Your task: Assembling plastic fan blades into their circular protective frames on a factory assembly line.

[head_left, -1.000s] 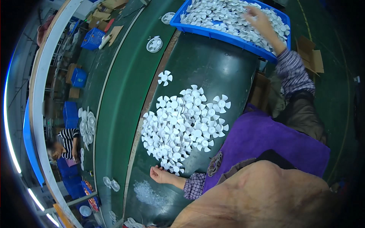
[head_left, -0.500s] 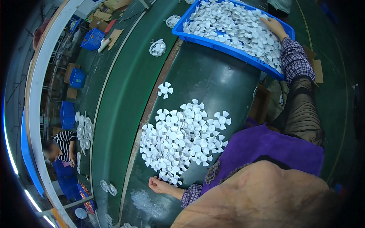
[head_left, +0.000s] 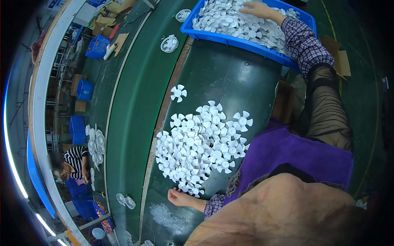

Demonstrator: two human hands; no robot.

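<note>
My right hand (head_left: 257,9) lies over the heap of white fan blades (head_left: 230,22) in a large blue bin (head_left: 246,47), its fingers stretched out and touching the blades. On the dark green bench, a pile of white five-bladed fan wheels (head_left: 197,143) spreads in front of me. Beside the pile's lower edge, my left hand (head_left: 179,198) rests with its fingers curled together; whatever they may hold is hidden. One fan wheel (head_left: 178,93) sits apart above the pile. Small clear bits (head_left: 166,217) are scattered just below my left hand.
A green conveyor belt (head_left: 135,98) runs along the bench's left side, carrying white round fan guards (head_left: 169,44). Beyond it, a person in a striped top (head_left: 76,160) works near stacked white discs (head_left: 96,143) and blue crates (head_left: 78,129). An open cardboard box (head_left: 338,57) stands at right.
My right hand has moved left across the blades in the bin. My left hand stays beside the pile, and the whole view has shifted slightly.
</note>
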